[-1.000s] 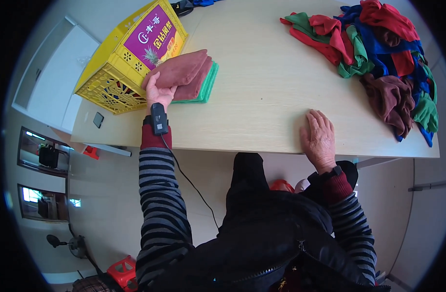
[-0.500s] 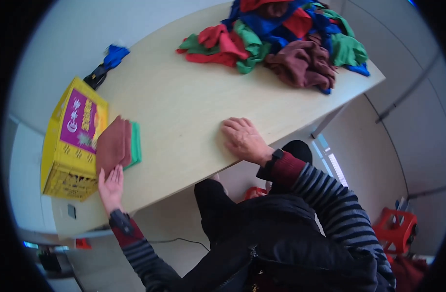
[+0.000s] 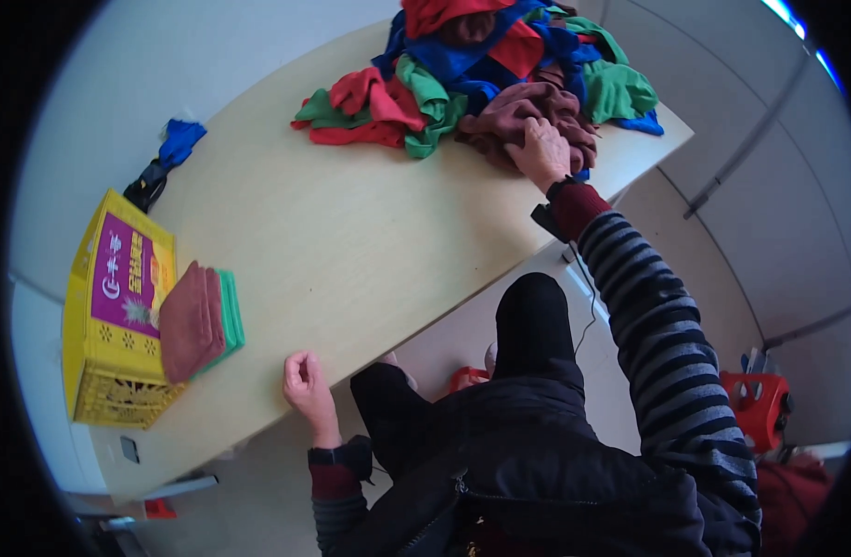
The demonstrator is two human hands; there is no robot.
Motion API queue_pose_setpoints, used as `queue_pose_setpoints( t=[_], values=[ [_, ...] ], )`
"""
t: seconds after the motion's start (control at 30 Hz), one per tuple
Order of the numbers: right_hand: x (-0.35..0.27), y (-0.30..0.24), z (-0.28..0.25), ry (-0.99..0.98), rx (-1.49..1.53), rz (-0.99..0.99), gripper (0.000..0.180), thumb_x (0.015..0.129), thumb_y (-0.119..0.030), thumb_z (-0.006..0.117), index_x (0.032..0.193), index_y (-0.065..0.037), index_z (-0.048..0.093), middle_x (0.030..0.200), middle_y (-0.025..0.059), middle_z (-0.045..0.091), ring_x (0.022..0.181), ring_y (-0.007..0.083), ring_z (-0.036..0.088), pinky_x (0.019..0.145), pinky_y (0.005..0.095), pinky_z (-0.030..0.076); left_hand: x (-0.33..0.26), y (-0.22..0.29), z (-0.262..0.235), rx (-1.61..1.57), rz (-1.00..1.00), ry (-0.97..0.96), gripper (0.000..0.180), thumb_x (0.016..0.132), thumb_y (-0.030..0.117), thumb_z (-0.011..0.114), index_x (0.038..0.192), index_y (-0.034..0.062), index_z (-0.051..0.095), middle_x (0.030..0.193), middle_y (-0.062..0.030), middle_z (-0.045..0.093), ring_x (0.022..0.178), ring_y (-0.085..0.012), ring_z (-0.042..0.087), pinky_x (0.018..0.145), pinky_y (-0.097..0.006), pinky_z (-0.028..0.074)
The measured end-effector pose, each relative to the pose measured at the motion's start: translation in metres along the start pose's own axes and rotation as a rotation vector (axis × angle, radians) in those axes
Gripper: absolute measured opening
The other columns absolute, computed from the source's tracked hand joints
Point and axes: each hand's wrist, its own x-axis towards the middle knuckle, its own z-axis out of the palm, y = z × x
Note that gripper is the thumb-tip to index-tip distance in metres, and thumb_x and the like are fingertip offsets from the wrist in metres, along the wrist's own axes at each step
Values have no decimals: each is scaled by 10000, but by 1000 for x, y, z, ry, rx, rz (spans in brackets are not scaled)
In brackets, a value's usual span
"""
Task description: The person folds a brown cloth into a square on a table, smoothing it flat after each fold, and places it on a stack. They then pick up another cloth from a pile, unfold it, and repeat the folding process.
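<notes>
My right hand (image 3: 542, 154) is stretched out to the far right, its fingers bent into a brown cloth (image 3: 500, 125) at the front of a heap of crumpled cloths. Red cloths (image 3: 374, 97), green cloths (image 3: 620, 91) and blue cloths (image 3: 444, 58) make up the rest of that heap. Down at the table's near edge, my left hand (image 3: 309, 395) has its fingers curled in, and nothing shows in them. Left of it, a folded brown cloth stack (image 3: 192, 320) and a folded green cloth (image 3: 230, 311) lean against a yellow box.
The yellow box (image 3: 119, 353) with a purple panel stands at the table's left. Behind it lies a blue and black bundle (image 3: 170, 153). A small dark flat object (image 3: 129, 449) rests near the left corner of the table (image 3: 351, 241). A red plastic stool (image 3: 755, 408) is on the floor at right.
My right hand has gone from the near table edge to the brown cloth in the heap. My left hand has left the folded stack, moved right and curled its fingers. The view has shifted.
</notes>
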Motion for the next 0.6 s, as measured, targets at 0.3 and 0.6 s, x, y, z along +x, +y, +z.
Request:
queue_pose_setpoints(
  t=[0.3, 0.6],
  values=[
    [55, -10, -25, 39, 606, -73, 225, 1028, -92, 508, 1161, -38, 681, 1125, 63, 707, 1035, 174, 661, 917, 298, 506, 2, 17, 13, 42, 101, 31, 35, 932, 19, 664, 935, 1, 633, 775, 6, 576, 729, -50, 515, 663, -227, 449],
    [-47, -191, -116, -841, 1518, -345, 215, 984, -45, 621, 1196, -57, 657, 1106, 0, 672, 1057, 116, 625, 947, 271, 508, -2, -5, 13, -114, 9, 7, 82, 911, 63, 704, 960, 27, 649, 774, -25, 609, 676, -91, 558, 637, -258, 471]
  ],
)
